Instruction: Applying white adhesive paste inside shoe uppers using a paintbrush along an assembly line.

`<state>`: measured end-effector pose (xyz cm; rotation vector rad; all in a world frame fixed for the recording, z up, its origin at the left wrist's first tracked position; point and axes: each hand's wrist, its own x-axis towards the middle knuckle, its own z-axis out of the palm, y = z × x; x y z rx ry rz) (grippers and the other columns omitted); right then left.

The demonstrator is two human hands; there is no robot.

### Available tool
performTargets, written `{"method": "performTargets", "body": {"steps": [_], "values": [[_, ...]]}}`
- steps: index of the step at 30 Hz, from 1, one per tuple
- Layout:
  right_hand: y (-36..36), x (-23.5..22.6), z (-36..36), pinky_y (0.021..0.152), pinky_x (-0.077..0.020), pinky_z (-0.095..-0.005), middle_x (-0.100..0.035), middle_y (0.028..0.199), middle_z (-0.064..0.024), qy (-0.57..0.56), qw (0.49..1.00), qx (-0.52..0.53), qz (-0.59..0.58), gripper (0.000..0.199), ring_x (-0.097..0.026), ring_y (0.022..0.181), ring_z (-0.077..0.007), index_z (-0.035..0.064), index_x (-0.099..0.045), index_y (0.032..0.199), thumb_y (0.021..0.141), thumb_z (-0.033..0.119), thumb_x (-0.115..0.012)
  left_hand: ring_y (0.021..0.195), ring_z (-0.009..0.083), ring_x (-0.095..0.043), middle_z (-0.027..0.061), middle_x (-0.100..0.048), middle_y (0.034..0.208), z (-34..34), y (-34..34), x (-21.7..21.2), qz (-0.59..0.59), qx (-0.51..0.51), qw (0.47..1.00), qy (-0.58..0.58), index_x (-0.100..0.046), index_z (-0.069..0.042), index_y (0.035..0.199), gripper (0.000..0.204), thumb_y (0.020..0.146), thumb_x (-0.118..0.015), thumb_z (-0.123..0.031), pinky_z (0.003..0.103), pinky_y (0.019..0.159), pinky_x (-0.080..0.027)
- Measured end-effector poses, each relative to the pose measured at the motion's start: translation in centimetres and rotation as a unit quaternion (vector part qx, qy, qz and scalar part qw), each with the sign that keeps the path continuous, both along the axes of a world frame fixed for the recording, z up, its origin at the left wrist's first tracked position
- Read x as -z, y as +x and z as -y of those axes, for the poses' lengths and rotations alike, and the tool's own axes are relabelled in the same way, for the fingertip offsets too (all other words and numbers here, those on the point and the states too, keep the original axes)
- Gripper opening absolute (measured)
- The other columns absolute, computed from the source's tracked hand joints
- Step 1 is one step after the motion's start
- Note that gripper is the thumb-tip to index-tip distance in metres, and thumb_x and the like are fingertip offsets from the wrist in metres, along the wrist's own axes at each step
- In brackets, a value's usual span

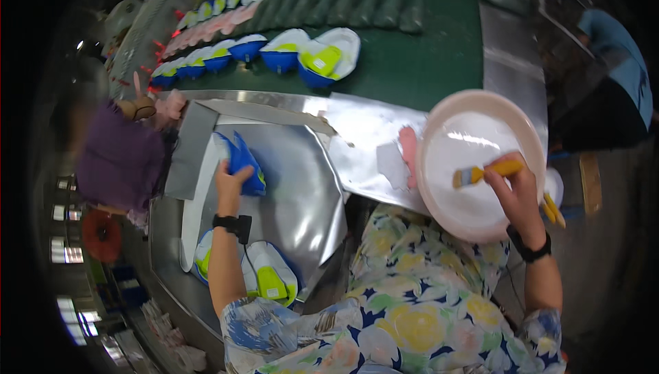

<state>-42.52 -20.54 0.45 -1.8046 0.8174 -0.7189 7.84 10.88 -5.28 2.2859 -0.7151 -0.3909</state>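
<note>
My left hand (pixel 229 187) is closed around a blue shoe upper (pixel 248 168), held above the metal tray (pixel 295 168). My right hand (pixel 516 194) grips a flat paintbrush (pixel 472 176) with a yellow handle. Its bristles are over a wide, pale pink basin (pixel 424 182) of white liquid; whether they touch the liquid I cannot tell. Between the basin and the tray, a pink insole-shaped piece (pixel 408 151) and a grey piece (pixel 392 166) lie on a smeared metal sheet. Near my left forearm sit blue-and-white uppers with lime linings (pixel 272 279).
A green conveyor belt (pixel 446 58) carries rows of uppers (pixel 281 51), dark green shoe lasts (pixel 343 6) and pink pieces. A person in purple (pixel 120 157) works at the left; another in light blue (pixel 621 65) is at the far right. Yellow-handled tools (pixel 551 210) stand beside the basin.
</note>
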Motion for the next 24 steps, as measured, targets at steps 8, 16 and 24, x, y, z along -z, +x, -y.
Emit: {"method": "performTargets", "body": {"steps": [8,16,24], "values": [[1.0,0.4,0.2,0.068,-0.052,-0.0276,-0.067,0.087,-0.0112,-0.044,0.998,-0.044,-0.027,0.021,-0.067,0.073,-0.0173,-0.0013,-0.057,0.101,0.089,0.011,-0.07,0.114,0.026,-0.06,0.0105,-0.063,0.125,-3.7,-4.4,7.7,-0.572,-0.099,0.756,-0.303,-0.051,-0.002,0.135,0.05,0.088,-0.061,-0.013,0.04,0.101,-0.047],[1.6,1.1,-1.1,0.068,-0.0531,-0.0317,-0.067,0.083,-0.0137,-0.053,0.997,-0.047,-0.039,0.02,-0.068,0.073,-0.022,-0.0004,-0.059,0.1,0.089,0.012,-0.07,0.12,0.0332,-0.052,0.0156,-0.05,0.138,1.4,-13.1,0.9,0.148,0.143,0.976,-0.07,-0.047,-0.009,0.14,0.069,0.072,-0.055,0.002,0.042,0.107,-0.038],[1.0,1.8,-1.0,0.068,-0.0522,-0.0356,-0.066,0.08,-0.0168,-0.072,0.992,-0.067,-0.08,0.022,-0.067,0.073,-0.0284,-0.0001,-0.058,0.098,0.086,0.013,-0.072,0.107,0.0373,-0.053,0.0153,-0.059,0.114,6.4,-12.2,-0.8,0.219,0.336,0.912,0.087,-0.062,-0.009,0.121,0.048,0.074,-0.058,0.004,0.044,0.095,-0.044]]}}
